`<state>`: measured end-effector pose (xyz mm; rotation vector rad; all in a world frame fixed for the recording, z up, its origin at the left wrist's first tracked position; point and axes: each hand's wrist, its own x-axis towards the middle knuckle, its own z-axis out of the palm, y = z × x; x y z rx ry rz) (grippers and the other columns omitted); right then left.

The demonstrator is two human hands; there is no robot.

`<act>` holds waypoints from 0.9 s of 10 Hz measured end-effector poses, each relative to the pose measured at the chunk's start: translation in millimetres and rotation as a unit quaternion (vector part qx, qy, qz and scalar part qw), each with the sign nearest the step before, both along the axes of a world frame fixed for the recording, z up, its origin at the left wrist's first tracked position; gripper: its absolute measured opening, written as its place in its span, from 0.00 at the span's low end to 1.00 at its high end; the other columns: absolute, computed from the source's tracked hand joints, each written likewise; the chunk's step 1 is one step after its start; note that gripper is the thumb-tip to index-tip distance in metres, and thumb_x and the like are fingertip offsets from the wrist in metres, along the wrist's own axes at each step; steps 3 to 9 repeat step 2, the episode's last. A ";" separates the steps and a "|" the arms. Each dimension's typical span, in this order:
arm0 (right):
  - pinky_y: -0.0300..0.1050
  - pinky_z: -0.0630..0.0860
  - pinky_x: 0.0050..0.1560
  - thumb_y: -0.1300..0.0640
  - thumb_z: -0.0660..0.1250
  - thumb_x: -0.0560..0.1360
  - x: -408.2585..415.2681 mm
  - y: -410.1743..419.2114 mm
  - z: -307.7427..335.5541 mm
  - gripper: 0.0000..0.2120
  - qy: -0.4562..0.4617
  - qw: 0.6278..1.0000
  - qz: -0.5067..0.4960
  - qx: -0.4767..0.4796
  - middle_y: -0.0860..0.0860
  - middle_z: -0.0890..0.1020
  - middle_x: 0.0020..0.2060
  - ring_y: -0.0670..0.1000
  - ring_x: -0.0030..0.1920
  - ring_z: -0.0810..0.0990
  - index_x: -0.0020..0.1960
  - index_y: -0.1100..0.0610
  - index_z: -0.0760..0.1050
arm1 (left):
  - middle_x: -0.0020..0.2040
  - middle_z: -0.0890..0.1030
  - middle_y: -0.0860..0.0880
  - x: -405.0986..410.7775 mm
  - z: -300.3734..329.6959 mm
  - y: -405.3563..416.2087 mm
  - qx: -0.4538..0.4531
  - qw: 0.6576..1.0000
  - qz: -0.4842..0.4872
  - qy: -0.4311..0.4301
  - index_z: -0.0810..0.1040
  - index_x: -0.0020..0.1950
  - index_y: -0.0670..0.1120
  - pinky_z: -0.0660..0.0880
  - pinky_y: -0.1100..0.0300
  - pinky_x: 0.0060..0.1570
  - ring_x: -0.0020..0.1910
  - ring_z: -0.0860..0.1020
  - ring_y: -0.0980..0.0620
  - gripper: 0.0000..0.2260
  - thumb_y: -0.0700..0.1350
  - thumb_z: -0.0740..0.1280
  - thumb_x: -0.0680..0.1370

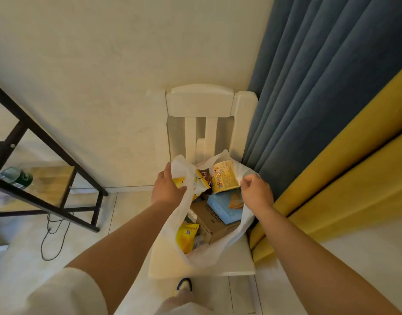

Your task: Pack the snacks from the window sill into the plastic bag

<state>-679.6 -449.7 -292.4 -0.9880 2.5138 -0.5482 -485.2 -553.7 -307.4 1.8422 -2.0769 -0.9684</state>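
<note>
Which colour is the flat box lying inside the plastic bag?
Light blue box, seen in the head view.

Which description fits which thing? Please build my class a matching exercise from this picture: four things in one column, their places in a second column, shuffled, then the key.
1. plastic bag
2. blue box
3. green bottle
4. cable

A. on the shelf at left
B. inside the bag
C. on the floor under the shelf
D. on the white chair, gripped by left hand and right hand

Pairs: 1-D, 2-B, 3-A, 4-C
</note>
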 end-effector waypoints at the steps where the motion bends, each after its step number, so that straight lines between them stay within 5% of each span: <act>1: 0.48 0.73 0.57 0.55 0.58 0.80 6.7 13.1 3.1 0.13 0.029 0.999 0.030 -0.012 0.55 0.75 0.61 0.55 0.61 0.72 0.63 0.56 0.71 | 0.75 0.59 0.49 0.7 8.0 20.0 -0.064 0.997 -0.047 -0.017 0.54 0.77 0.51 0.67 0.52 0.65 0.72 0.62 0.46 0.33 0.47 0.67 0.76; 2: 0.47 0.70 0.60 0.59 0.58 0.79 21.4 35.9 2.6 0.15 0.071 0.995 0.074 -0.008 0.54 0.71 0.64 0.55 0.64 0.68 0.65 0.55 0.68 | 0.76 0.57 0.52 3.7 13.1 56.9 -0.166 0.979 -0.120 -0.012 0.58 0.76 0.53 0.68 0.55 0.63 0.72 0.59 0.49 0.28 0.47 0.64 0.78; 9: 0.47 0.70 0.60 0.59 0.58 0.79 21.4 35.9 2.6 0.15 0.071 0.995 0.074 -0.008 0.54 0.71 0.64 0.55 0.64 0.68 0.65 0.55 0.68 | 0.76 0.57 0.52 3.7 13.1 56.9 -0.166 0.979 -0.120 -0.012 0.58 0.76 0.53 0.68 0.55 0.63 0.72 0.59 0.49 0.28 0.47 0.64 0.78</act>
